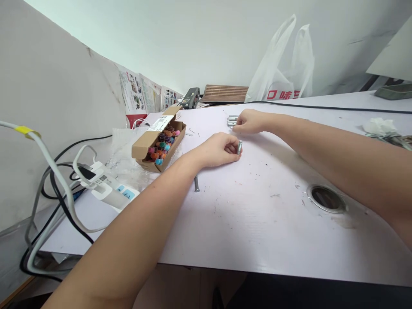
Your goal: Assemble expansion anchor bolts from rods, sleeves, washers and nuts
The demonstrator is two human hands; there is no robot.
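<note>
My left hand point(220, 150) is closed above the middle of the table, with a short silver bolt point(240, 147) pinched upright between thumb and fingers. Farther back, my right hand point(251, 121) curls its fingers at the near end of a row of several silver bolts point(232, 120) lying side by side. Its fingertips are closed and touch the row; whether they grip one is hidden. Another grey bolt point(196, 183), with a flat head toward me, lies on the table, its far end close to or behind my left forearm.
An open cardboard box point(148, 145) of colourful markers sits left. Near it are a white power strip point(112, 193) and tangled cables point(61, 193). A white plastic bag point(283, 68) and slatted brown mat point(223, 92) stand at the wall. A round cable hole point(326, 198) lies right.
</note>
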